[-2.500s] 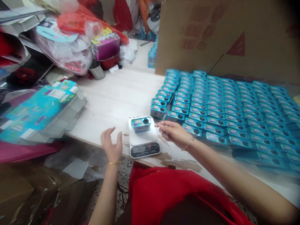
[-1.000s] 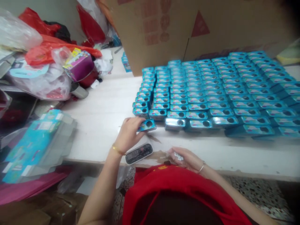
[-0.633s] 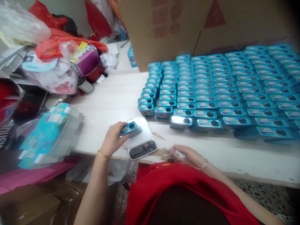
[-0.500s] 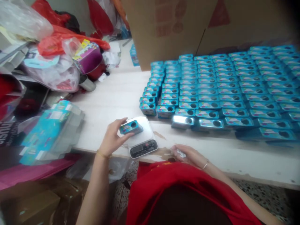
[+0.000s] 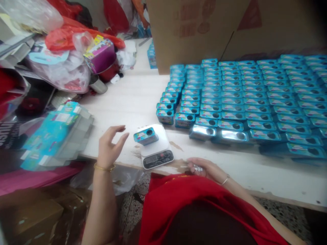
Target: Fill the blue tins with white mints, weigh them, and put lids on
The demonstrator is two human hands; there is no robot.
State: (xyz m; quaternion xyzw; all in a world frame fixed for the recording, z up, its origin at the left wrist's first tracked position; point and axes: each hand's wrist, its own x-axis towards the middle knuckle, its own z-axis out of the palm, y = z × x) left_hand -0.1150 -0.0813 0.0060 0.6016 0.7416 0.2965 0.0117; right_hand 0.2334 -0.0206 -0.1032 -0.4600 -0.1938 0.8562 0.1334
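The left hand (image 5: 108, 147), loosely spread and empty, is beside a blue tin (image 5: 145, 137) on a scale (image 5: 162, 139); the right hand (image 5: 208, 168) curls around small white pieces (image 5: 198, 168).

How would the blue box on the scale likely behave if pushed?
The blue box is probably fairly stiff, judging by its straight edges. Being flat-sided and resting on the smooth-looking scale, it would likely slide rather than roll.
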